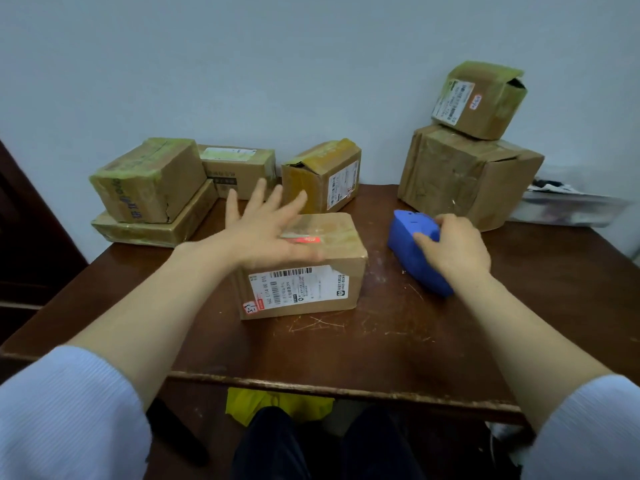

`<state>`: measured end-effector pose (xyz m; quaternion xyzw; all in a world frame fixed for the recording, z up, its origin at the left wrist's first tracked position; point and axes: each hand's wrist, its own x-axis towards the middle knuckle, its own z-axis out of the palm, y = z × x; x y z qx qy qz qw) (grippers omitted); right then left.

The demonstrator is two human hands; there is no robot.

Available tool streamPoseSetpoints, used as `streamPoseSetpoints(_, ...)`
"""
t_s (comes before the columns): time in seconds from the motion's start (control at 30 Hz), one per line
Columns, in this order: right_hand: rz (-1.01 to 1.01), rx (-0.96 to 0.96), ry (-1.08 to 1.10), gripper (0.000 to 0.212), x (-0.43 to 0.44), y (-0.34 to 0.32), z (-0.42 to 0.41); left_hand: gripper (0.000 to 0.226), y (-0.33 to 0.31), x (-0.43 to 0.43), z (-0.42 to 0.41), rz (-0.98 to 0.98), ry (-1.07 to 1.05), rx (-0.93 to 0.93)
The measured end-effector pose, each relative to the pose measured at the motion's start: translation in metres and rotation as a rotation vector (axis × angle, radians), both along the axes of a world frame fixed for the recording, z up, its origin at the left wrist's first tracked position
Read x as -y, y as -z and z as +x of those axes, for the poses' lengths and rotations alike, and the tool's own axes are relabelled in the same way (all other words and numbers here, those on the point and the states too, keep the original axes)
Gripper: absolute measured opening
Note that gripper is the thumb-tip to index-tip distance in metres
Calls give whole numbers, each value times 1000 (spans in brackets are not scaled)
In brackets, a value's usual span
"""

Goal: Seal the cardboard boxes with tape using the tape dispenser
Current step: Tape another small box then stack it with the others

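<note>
A small cardboard box (pixel 311 271) with a white shipping label on its near side sits in the middle of the brown table (pixel 346 348). My left hand (pixel 266 230) is spread flat over the box's top left part, fingers straight and blurred. To the right of the box, the blue tape dispenser (pixel 412 247) lies on the table. My right hand (pixel 453 247) grips it from the right side, with fingers curled over its top.
Taped boxes stand along the back: a stack of two at the left (pixel 149 188), one behind it (pixel 239 168), a tilted one in the middle (pixel 322 174), a large one (pixel 464 174) with a small one (pixel 478 98) on top at the right. A wall is behind.
</note>
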<state>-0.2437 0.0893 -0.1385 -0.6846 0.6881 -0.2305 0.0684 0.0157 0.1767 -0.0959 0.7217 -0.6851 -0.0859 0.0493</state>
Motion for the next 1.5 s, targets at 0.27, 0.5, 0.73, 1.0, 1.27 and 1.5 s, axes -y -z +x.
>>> streamPoseSetpoints(0.27, 231, -384, -65, 49, 11, 10, -19, 140, -10, 3, -18, 229, -84, 167)
streamPoseSetpoints(0.5, 271, 184, -154, 42, 13, -2, -27, 138, -22, -3, -34, 176, -129, 76)
streamPoseSetpoints(0.73, 419, 1321, -320, 24, -28, -47, -48, 18, -43, 29, -68, -94, -363, -1019)
streamPoseSetpoints(1.0, 401, 1446, -313, 5, -52, -63, -45, 81, -43, 43, -97, 160, -444, -1395)
streamPoseSetpoints(1.27, 476, 1397, -344, 13, -62, -65, -39, 19, -28, 59, -99, 40, -427, -1426)
streamPoseSetpoints(1.5, 435, 1230, -300, 45, -70, -66, -21, 29, -29, 69, -82, -226, -428, -1216)
